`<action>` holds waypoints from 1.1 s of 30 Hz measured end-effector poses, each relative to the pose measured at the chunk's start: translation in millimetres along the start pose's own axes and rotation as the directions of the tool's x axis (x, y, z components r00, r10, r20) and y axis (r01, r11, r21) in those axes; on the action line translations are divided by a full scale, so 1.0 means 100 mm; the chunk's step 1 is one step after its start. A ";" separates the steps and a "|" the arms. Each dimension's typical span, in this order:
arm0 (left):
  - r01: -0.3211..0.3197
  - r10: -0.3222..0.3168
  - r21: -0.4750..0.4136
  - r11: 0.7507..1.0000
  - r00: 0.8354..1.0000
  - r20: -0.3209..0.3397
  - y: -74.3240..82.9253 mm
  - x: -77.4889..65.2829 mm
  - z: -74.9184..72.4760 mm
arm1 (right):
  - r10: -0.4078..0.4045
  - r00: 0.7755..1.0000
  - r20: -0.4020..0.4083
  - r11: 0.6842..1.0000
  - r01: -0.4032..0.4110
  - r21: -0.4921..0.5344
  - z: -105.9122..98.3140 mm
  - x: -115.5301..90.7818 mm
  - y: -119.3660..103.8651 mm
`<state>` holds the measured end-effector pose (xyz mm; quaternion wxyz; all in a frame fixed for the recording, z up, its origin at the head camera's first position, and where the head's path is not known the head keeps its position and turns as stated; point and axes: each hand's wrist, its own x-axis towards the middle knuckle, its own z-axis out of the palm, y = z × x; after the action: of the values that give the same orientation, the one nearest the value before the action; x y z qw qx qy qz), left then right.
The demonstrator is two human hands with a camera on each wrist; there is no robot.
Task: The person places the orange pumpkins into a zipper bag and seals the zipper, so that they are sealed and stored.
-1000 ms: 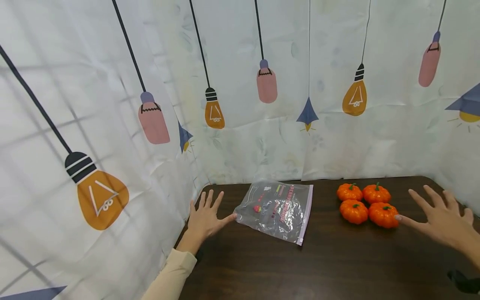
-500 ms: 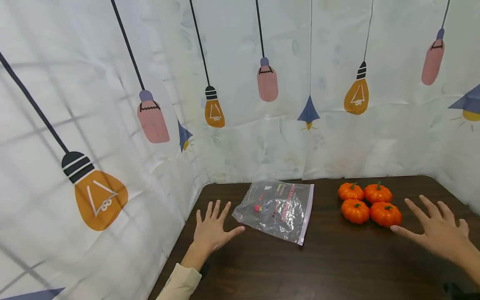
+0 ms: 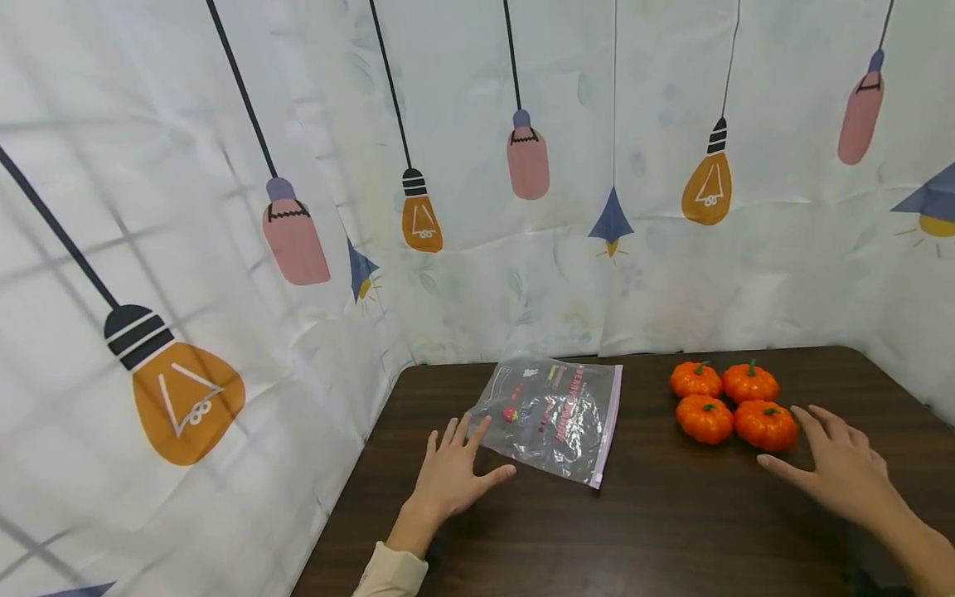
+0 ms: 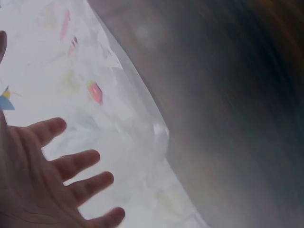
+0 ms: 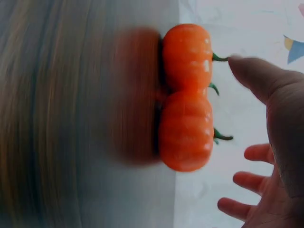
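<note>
A clear plastic zip bag (image 3: 552,419) with pink print and a pale pink slider edge lies flat toward the back of the table. My left hand (image 3: 451,473), fingers spread and holding nothing, is at the bag's near left corner; its fingertips overlap that corner in the head view. To the right, several small orange pumpkins (image 3: 764,425) with green stems sit in a tight cluster. Beside the nearest one is my right hand (image 3: 843,473), fingers extended and thumb apart, with nothing in it. In the right wrist view the pumpkins (image 5: 186,133) appear sideways, left of the fingers.
The dark brown wooden table (image 3: 634,531) has rounded back corners. A white cloth curtain (image 3: 485,290) printed with hanging lamps and bulbs stands along its back and left sides. The bag and the pumpkins are apart, with bare table between them.
My left hand has moved right and nearer to me, lowering toward the table. The right hand has lowered and shifted left, close to the pumpkins. Bag and pumpkins have stayed put.
</note>
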<state>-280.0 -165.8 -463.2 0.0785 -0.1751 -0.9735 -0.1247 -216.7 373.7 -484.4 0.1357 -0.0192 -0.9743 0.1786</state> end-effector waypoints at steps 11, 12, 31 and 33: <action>-0.127 0.092 -0.185 0.974 0.978 -0.189 0.47 0.27 0.18 | -0.048 0.982 -0.184 0.983 0.079 0.164 0.06 0.16 -0.40; -0.133 0.092 -0.200 0.971 0.974 -0.205 0.51 0.29 0.19 | -0.053 0.979 -0.199 0.981 0.088 0.175 0.06 0.18 -0.44; -0.199 0.075 -0.372 0.907 0.944 -0.322 1.10 0.62 0.40 | -0.108 0.981 -0.160 0.949 0.150 0.279 0.21 0.55 -0.76; -0.197 0.081 -0.342 0.919 0.943 -0.323 1.14 0.65 0.42 | -0.104 0.986 -0.134 0.952 0.137 0.275 0.23 0.57 -0.77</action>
<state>-303.2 -29.9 -466.1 0.2008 -0.2350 -0.8937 -0.3251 -277.3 298.8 -463.2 0.2049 0.0495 -0.9285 0.3059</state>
